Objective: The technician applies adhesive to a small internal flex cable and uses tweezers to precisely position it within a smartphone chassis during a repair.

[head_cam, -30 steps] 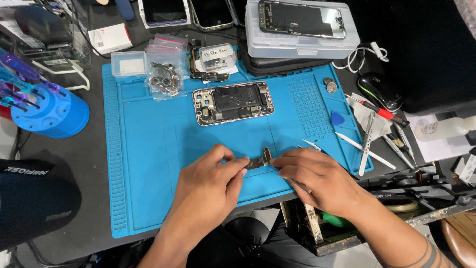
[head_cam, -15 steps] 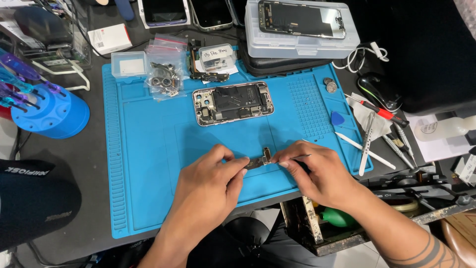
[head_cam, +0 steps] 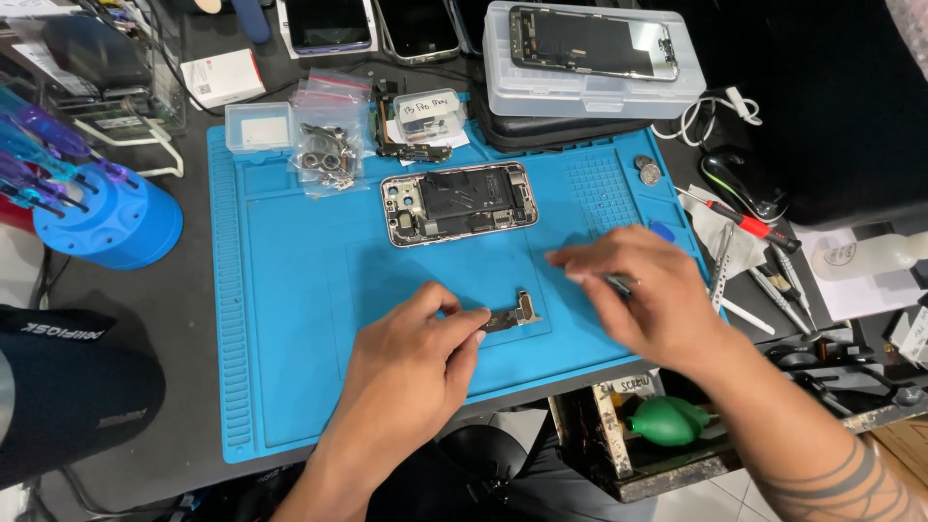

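A small L-shaped phone board [head_cam: 514, 313] lies on the blue work mat [head_cam: 290, 319], near its front edge. My left hand [head_cam: 411, 372] pinches the board's left end between thumb and forefinger. My right hand [head_cam: 643, 295] hovers just right of the board, apart from it, with a thin metal tool [head_cam: 619, 283] showing between its fingers. An opened phone [head_cam: 459, 201] with bare internals lies on the mat beyond both hands.
A blue screwdriver stand [head_cam: 106, 217] is at the left, small parts bags [head_cam: 329, 159] at the mat's back. A clear box with a phone frame [head_cam: 590, 58] sits behind. Screwdrivers and tweezers [head_cam: 749, 227], a mouse [head_cam: 739, 184] and a green blower [head_cam: 667, 420] are at the right.
My right hand has let go of the board's right end and drawn away to the right. My left hand still pinches the board in the same spot.
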